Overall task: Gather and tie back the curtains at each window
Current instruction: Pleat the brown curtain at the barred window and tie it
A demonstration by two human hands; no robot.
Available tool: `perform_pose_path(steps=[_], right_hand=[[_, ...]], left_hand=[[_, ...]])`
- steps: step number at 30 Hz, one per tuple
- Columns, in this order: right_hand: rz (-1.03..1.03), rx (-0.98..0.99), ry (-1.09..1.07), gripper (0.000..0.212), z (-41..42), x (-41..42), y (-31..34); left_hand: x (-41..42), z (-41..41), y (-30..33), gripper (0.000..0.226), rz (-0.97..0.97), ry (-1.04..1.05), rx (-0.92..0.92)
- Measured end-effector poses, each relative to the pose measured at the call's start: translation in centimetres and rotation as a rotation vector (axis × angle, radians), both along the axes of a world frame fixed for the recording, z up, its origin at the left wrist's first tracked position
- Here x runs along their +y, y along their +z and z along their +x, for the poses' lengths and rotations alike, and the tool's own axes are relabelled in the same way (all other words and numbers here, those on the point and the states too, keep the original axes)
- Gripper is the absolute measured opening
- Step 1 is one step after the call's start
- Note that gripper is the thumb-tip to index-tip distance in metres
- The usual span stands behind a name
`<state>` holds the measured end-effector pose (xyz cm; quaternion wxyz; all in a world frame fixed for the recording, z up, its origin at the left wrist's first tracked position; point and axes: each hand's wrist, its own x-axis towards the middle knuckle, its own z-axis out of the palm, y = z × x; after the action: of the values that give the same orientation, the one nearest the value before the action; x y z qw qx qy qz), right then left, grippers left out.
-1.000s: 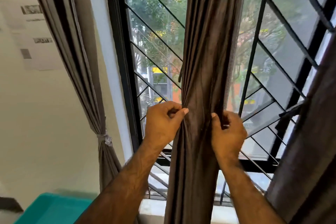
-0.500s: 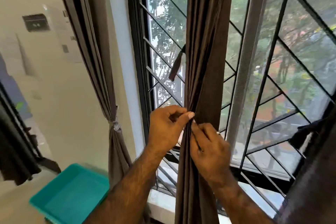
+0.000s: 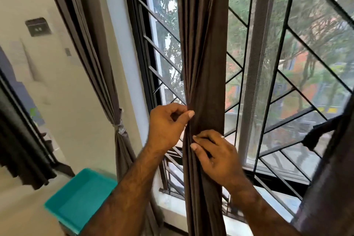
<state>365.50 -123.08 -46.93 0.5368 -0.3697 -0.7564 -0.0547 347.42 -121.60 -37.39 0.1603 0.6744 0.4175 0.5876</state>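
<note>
While gathered brown curtain (image 3: 203, 63) hangs before window grille (image 3: 287, 86), I see left hand (image 3: 166, 126) pinching folds, right hand (image 3: 216, 157) pinching lower; tied curtain (image 3: 107, 90) left.

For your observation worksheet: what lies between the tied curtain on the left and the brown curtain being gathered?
In the head view, a white wall strip, then the dark window frame and grilled glass, separate the tied curtain from the brown curtain.

The curtain (image 3: 203, 63) pinched in the fingers (image 3: 188, 115) is dark brown with a faint sheen. Behind it, the window grille (image 3: 285, 30) is black, in a diagonal criss-cross pattern. Well left of the fingers, a grey-brown curtain (image 3: 99, 67) wears a silvery tie (image 3: 119, 127); below it, the bin (image 3: 80, 197) is teal.
</note>
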Motion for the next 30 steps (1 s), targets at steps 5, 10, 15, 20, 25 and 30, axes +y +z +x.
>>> perform_pose_path(steps=[5, 10, 15, 20, 25, 30], right_hand=[[-0.235, 0.581, -0.244, 0.03, 2.0, 3.2, 2.1], [-0.258, 0.61, -0.123, 0.014, 2.8, 4.2, 4.1], [-0.011, 0.632, -0.254, 0.011, 1.6, 2.1, 2.7], [0.15, 0.166, -0.173, 0.012, -0.3, 0.9, 1.4], [0.106, 0.091, -0.158, 0.024, -0.5, 2.4, -0.2], [0.123, 0.05, -0.106, 0.027, -0.4, 3.3, -0.4]], left_hand=[[0.0, -0.8, 0.0, 0.017, -0.032, -0.014, 0.015], [0.4, -0.2, 0.0, 0.015, -0.006, 0.03, 0.039], [1.0, 0.3, -0.3, 0.012, 0.024, 0.108, 0.039], [1.4, 1.7, -0.7, 0.014, 0.062, 0.144, 0.057], [1.6, 2.6, -1.0, 0.011, 0.062, 0.092, 0.064], [2.2, 2.1, -0.7, 0.012, 0.031, 0.009, 0.036]])
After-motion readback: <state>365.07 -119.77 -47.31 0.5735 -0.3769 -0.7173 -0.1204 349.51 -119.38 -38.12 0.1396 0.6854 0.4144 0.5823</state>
